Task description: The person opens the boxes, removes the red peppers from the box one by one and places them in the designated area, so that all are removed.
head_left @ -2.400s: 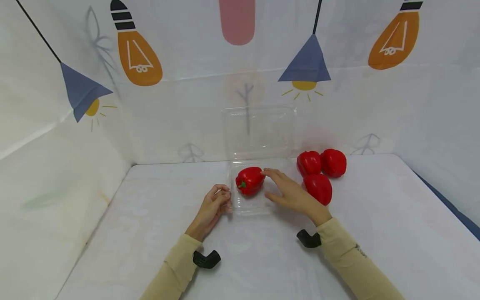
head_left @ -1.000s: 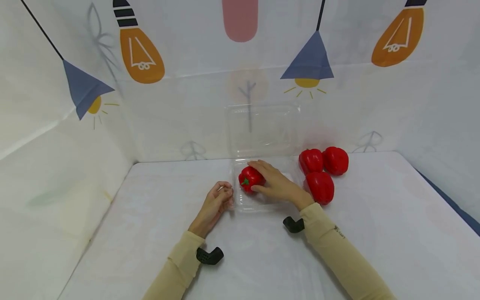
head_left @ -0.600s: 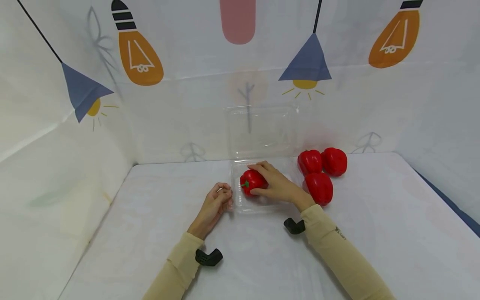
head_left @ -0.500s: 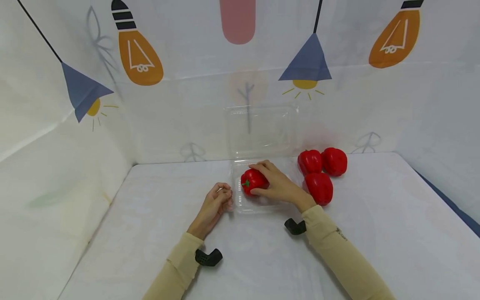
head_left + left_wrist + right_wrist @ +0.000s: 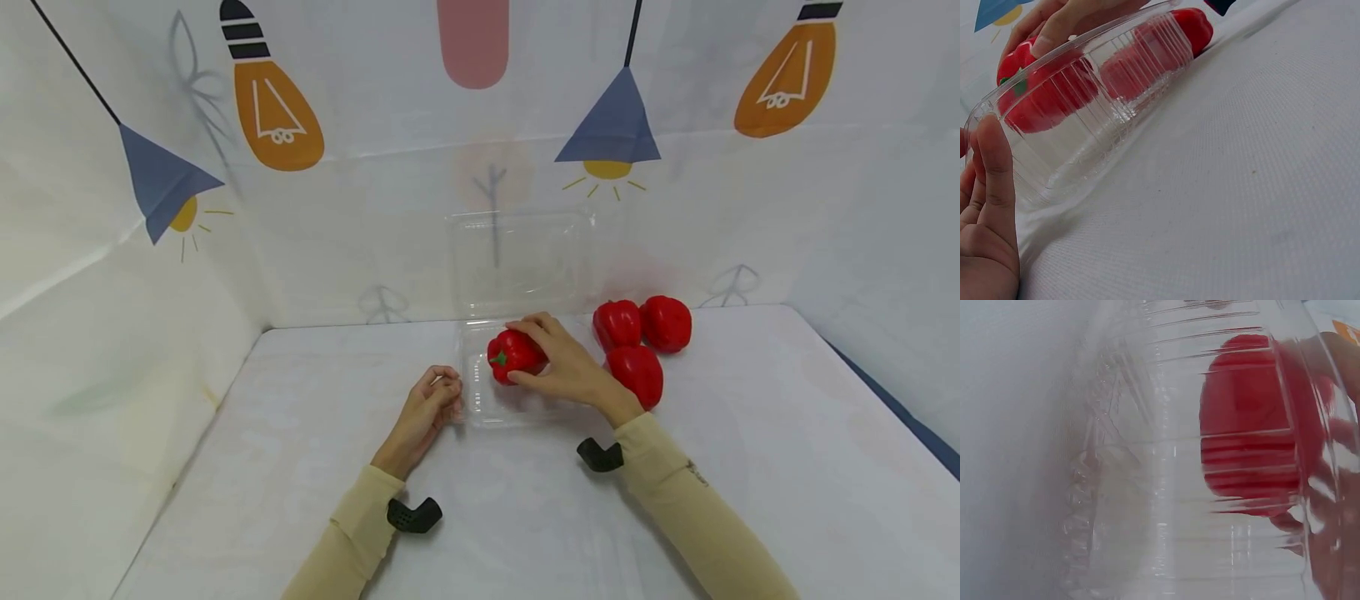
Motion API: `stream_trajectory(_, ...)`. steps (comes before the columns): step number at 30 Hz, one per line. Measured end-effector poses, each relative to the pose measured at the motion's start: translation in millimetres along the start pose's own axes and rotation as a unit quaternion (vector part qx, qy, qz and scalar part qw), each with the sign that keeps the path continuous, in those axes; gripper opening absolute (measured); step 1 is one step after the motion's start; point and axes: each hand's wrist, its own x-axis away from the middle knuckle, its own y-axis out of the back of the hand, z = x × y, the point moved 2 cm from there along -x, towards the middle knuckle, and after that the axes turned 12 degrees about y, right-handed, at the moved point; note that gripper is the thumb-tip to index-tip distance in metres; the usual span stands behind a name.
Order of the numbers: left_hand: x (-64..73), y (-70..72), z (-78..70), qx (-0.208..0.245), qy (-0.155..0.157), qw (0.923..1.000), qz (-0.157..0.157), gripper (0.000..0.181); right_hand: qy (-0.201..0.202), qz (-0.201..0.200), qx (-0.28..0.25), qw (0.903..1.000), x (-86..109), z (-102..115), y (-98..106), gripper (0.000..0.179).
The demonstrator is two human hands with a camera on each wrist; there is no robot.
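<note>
In the head view my right hand (image 5: 567,368) grips a red bell pepper (image 5: 512,353) with a green stem, thumb on the near side and fingers over the far side. Left-wrist and right-wrist views both show this pepper (image 5: 1044,103) raised off the floor of a clear plastic clamshell box (image 5: 1160,550). At the box's left side, my left hand (image 5: 423,410) pinches the rim, the thumb against the outer wall in the left wrist view. The clear lid (image 5: 521,262) stands raised at the back. Part of the held pepper is hidden behind my right fingers.
Several more things crowd the right: a red bell pepper (image 5: 634,373) by the box, with two others, a pepper (image 5: 617,325) and a pepper (image 5: 666,323), behind it. A white curtain wall (image 5: 360,242) rises behind the white table (image 5: 315,417).
My right hand reached over the pepper, closed round it, and has since shifted it slightly right and up within the box. My left hand has stayed at the rim.
</note>
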Motion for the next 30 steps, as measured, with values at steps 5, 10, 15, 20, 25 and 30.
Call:
stream_trajectory(5, -0.2, 0.2, -0.4, -0.003, 0.001, 1.0, -0.001, 0.016, -0.005, -0.012, 0.012, 0.9998, 3.3, 1.8, 5.6, 0.073)
stream_trajectory(10, -1.2, 0.4, -0.5, -0.003, -0.002, 1.0, -0.002, 0.015, -0.011, -0.021, 0.013, 0.9996, 7.4, 4.3, 11.6, 0.075)
stream_trajectory(15, -0.7, 1.2, 1.4, -0.001, -0.003, 1.0, -0.004, 0.015, -0.02, -0.026, 0.011, 0.9994, 13.6, 5.7, 14.8, 0.076)
stream_trajectory(20, -1.9, 0.6, 5.4, -0.002, 0.002, 0.9999, -0.01, 0.015, -0.029, -0.035, 0.0, 0.999, 22.0, 4.4, 17.5, 0.075)
stream_trajectory(25, -0.3, 0.9, 6.9, -0.009, 0.009, 0.9998, -0.016, 0.015, -0.028, -0.044, -0.005, 0.9986, 27.4, 3.9, 18.9, 0.072)
stream_trajectory(30, -0.5, 2.5, 4.4, -0.015, 0.007, 0.9996, -0.022, 0.016, -0.021, -0.054, 0.0, 0.9983, 28.3, 4.9, 23.8, 0.071)
